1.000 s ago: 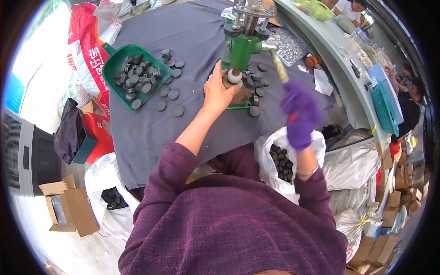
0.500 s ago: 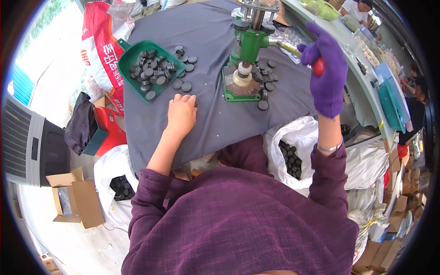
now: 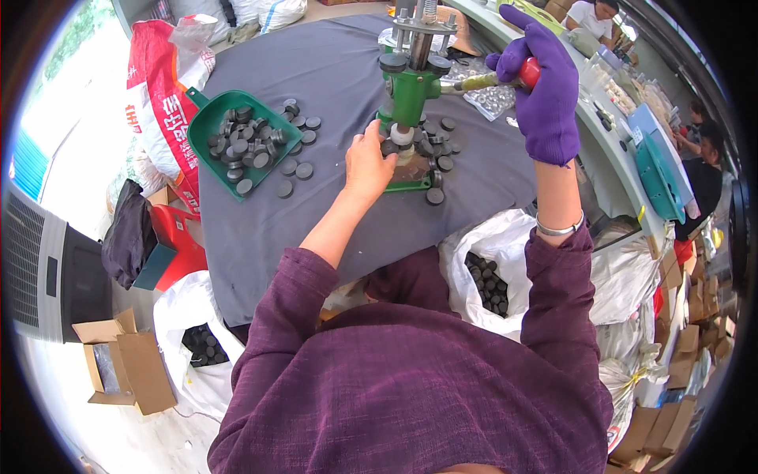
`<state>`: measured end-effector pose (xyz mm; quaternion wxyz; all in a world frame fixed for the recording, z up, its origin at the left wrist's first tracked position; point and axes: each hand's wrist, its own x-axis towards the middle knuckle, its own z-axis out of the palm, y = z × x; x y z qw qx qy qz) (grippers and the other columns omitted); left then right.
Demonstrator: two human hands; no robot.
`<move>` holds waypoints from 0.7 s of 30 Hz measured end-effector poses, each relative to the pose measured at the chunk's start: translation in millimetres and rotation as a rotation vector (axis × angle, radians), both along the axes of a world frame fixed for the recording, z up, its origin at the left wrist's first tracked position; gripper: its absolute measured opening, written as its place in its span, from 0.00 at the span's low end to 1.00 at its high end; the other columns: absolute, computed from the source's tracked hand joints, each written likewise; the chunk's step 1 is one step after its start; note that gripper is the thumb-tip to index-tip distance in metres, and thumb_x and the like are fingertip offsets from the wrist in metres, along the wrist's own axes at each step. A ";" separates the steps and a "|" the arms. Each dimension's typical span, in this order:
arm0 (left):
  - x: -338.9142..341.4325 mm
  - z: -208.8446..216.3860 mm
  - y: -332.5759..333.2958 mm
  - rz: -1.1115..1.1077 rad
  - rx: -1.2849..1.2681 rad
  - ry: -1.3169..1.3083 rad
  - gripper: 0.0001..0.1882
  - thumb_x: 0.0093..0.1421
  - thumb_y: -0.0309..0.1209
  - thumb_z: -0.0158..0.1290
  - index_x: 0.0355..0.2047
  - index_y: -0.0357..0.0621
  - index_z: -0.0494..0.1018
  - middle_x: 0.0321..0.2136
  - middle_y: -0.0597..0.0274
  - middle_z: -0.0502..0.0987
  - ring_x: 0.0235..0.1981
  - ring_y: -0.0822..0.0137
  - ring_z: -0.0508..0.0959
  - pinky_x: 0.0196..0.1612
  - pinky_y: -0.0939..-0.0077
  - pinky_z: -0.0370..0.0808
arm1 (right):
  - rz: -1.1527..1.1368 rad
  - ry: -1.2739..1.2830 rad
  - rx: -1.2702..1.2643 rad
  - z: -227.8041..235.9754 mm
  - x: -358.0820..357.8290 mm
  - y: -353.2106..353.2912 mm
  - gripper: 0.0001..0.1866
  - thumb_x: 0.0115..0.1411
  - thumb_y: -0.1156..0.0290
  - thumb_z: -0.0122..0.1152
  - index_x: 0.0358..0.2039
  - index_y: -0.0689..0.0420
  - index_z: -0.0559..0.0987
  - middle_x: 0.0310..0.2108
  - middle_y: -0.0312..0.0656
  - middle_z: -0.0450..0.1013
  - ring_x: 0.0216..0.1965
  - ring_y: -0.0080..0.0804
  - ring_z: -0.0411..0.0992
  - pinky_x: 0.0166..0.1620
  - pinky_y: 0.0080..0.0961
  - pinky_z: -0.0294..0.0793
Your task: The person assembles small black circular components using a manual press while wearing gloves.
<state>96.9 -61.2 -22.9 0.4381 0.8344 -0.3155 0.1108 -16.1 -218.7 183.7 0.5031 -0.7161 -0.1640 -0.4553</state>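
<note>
At the base of a green hand press (image 3: pixel 410 99), my left hand (image 3: pixel 368 166) pinches a small black disc (image 3: pixel 388 148) right beside the white press tip. My right hand (image 3: pixel 548 99) wears a purple glove and is raised to the right of the press. It is closed around the red knob (image 3: pixel 529 73) of the press lever (image 3: pixel 478 81), with the upper finger loosely extended. Loose black discs (image 3: pixel 435 196) lie right of the press base. Further left, a green scoop tray (image 3: pixel 207 126) holds many more, with several discs (image 3: pixel 304 170) on the cloth beside it.
A grey cloth (image 3: pixel 292 71) covers the table. White sacks of black discs stand near its front edge, one left (image 3: pixel 178 308) and one right (image 3: pixel 513 245). A red and white bag (image 3: pixel 158 95) leans at the left. People sit by a long bench (image 3: pixel 600 150) at right.
My left hand has moved from the cloth near the scoop tray, right and up to the press base, with a disc in its fingers. My gloved right hand has shifted slightly left and up.
</note>
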 end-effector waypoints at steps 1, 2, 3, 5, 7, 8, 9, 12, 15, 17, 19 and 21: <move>-1.6 1.1 -4.3 -0.006 -0.038 0.008 0.38 0.44 0.26 0.63 0.56 0.37 0.61 0.38 0.55 0.79 0.43 0.53 0.74 0.47 0.60 0.71 | 0.027 0.044 0.084 0.3 -1.5 0.5 0.18 0.68 0.67 0.41 0.45 0.67 0.74 0.18 0.40 0.68 0.22 0.27 0.68 0.36 0.28 0.76; -2.9 1.9 -8.3 -0.011 -0.075 0.016 0.38 0.45 0.25 0.63 0.57 0.36 0.59 0.38 0.54 0.78 0.46 0.51 0.73 0.49 0.59 0.70 | 0.055 0.087 0.169 0.5 -3.5 1.7 0.18 0.68 0.67 0.40 0.45 0.67 0.74 0.18 0.39 0.67 0.21 0.26 0.68 0.36 0.28 0.76; -3.5 0.4 -11.3 -0.011 -0.074 0.020 0.38 0.45 0.25 0.63 0.57 0.36 0.59 0.38 0.54 0.78 0.46 0.51 0.73 0.49 0.59 0.70 | 0.055 0.091 0.170 0.7 -6.4 6.3 0.18 0.68 0.67 0.40 0.45 0.67 0.74 0.18 0.39 0.67 0.21 0.26 0.68 0.36 0.28 0.76; -4.0 -2.7 -15.6 0.002 -0.135 0.097 0.41 0.44 0.25 0.64 0.58 0.36 0.58 0.40 0.53 0.78 0.46 0.51 0.72 0.50 0.59 0.68 | -0.039 0.145 0.191 -1.0 -14.5 15.8 0.22 0.67 0.67 0.39 0.52 0.71 0.70 0.18 0.33 0.62 0.22 0.22 0.62 0.42 0.29 0.75; -3.9 -5.0 -17.2 0.003 -0.162 0.113 0.41 0.44 0.26 0.64 0.59 0.36 0.57 0.41 0.53 0.78 0.47 0.51 0.73 0.50 0.58 0.68 | 0.004 0.100 0.166 -13.9 -19.6 9.8 0.20 0.67 0.67 0.41 0.48 0.69 0.73 0.18 0.35 0.64 0.21 0.23 0.64 0.39 0.28 0.76; -3.5 -6.2 -17.3 0.005 -0.190 0.124 0.42 0.44 0.26 0.64 0.59 0.36 0.57 0.42 0.52 0.78 0.47 0.50 0.73 0.50 0.58 0.68 | 0.048 0.050 0.140 -22.6 -21.4 7.8 0.18 0.67 0.67 0.42 0.45 0.68 0.75 0.18 0.36 0.66 0.21 0.23 0.66 0.36 0.27 0.77; -2.2 -7.2 -16.3 0.012 -0.187 0.129 0.42 0.44 0.26 0.64 0.59 0.36 0.57 0.42 0.52 0.78 0.47 0.50 0.73 0.50 0.58 0.68 | 0.054 0.057 0.144 -31.5 -23.1 10.8 0.18 0.67 0.67 0.42 0.45 0.68 0.75 0.18 0.36 0.66 0.21 0.23 0.66 0.36 0.27 0.77; 0.5 -7.1 -13.7 0.015 -0.212 0.184 0.42 0.45 0.26 0.63 0.59 0.37 0.56 0.43 0.51 0.78 0.48 0.50 0.73 0.51 0.59 0.69 | -0.078 -0.011 0.009 -74.1 -36.3 21.0 0.16 0.65 0.70 0.44 0.44 0.69 0.74 0.20 0.36 0.67 0.22 0.23 0.66 0.39 0.28 0.75; -0.3 -1.3 -8.3 -0.018 -0.216 0.203 0.40 0.45 0.27 0.63 0.59 0.39 0.58 0.44 0.50 0.77 0.49 0.50 0.73 0.52 0.59 0.69 | -0.020 0.042 0.107 -142.8 -64.3 20.9 0.15 0.62 0.74 0.44 0.44 0.70 0.75 0.20 0.38 0.68 0.23 0.25 0.67 0.38 0.27 0.72; 1.0 -1.6 7.2 -0.095 -0.245 0.179 0.35 0.45 0.28 0.63 0.56 0.40 0.65 0.46 0.50 0.77 0.46 0.54 0.77 0.52 0.64 0.71 | -0.003 0.029 0.179 -144.8 -62.4 23.5 0.16 0.61 0.74 0.44 0.44 0.70 0.75 0.20 0.38 0.68 0.23 0.25 0.66 0.36 0.26 0.71; 3.3 -0.2 34.8 -0.029 -0.143 0.023 0.31 0.45 0.28 0.62 0.52 0.40 0.68 0.46 0.51 0.77 0.46 0.54 0.77 0.51 0.63 0.71 | -0.008 0.101 0.166 -132.9 -59.9 23.5 0.16 0.58 0.79 0.44 0.44 0.69 0.75 0.27 0.43 0.73 0.22 0.22 0.67 0.31 0.20 0.70; 7.4 0.1 71.1 0.132 0.033 -0.221 0.23 0.47 0.28 0.61 0.45 0.41 0.73 0.44 0.54 0.77 0.45 0.54 0.76 0.49 0.63 0.72 | 0.008 0.126 0.161 -129.8 -59.9 20.7 0.16 0.58 0.79 0.44 0.44 0.69 0.75 0.25 0.41 0.72 0.23 0.22 0.67 0.30 0.19 0.70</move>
